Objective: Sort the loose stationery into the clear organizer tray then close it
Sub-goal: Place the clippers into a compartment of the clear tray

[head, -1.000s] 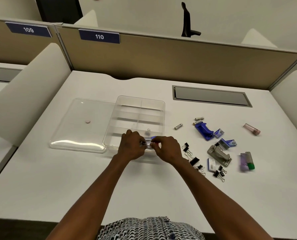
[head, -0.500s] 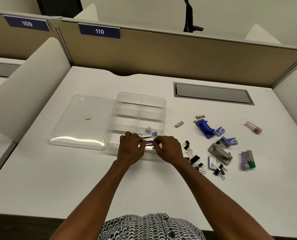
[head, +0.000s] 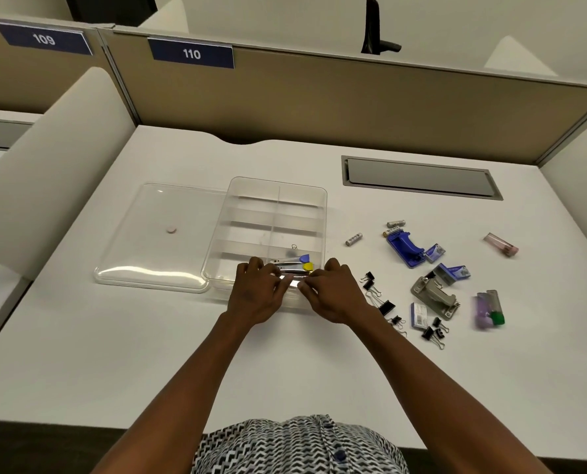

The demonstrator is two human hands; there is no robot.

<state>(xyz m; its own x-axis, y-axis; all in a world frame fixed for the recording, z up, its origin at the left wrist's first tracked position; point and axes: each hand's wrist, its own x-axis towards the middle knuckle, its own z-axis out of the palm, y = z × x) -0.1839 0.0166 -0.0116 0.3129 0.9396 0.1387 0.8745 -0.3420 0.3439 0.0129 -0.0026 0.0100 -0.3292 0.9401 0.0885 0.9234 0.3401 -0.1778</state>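
A clear lid (head: 155, 241) lies left of the organizer tray (head: 319, 203) on the tabletop (head: 80, 354). Left hand (head: 256, 292) and right hand (head: 333, 290) pinch a silvery item (head: 294, 283) over its near-right compartment. Binder clips (head: 381, 302) lie right.

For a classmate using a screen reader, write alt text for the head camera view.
Both hands, left hand and right hand, pinch a small silvery item over the near end of a clear organizer tray on a white desk. Its lid lies beside it; binder clips are scattered to the right.
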